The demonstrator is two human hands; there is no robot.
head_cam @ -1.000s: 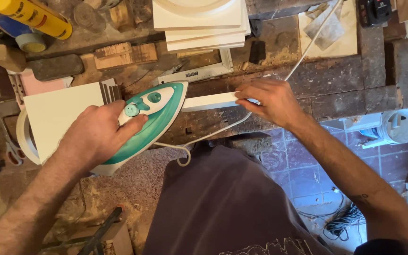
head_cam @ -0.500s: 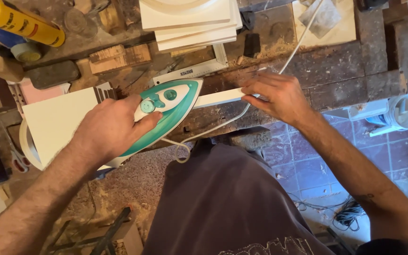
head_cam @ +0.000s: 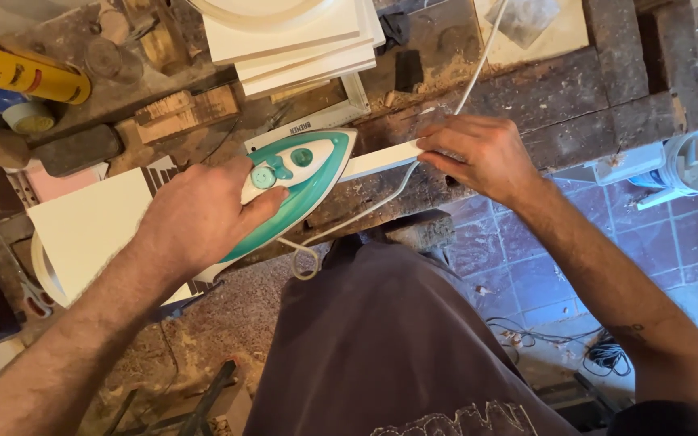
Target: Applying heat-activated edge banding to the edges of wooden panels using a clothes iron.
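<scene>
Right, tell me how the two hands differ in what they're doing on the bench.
The left hand wraps over the handle of the teal and white iron; the right hand pinches the end of the white strip. The left hand is closed in a full grip, while the right hand presses with its fingertips only. The left hand sits nearer the white board, the right hand by the white cord. Both are bare and work along the same strip.

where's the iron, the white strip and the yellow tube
iron [head_cam: 304,173], head view, on its teal and white top near the buttons
white strip [head_cam: 381,159], head view, on the bare stretch between iron and right hand
yellow tube [head_cam: 26,71], head view, on its body at the top left
</scene>
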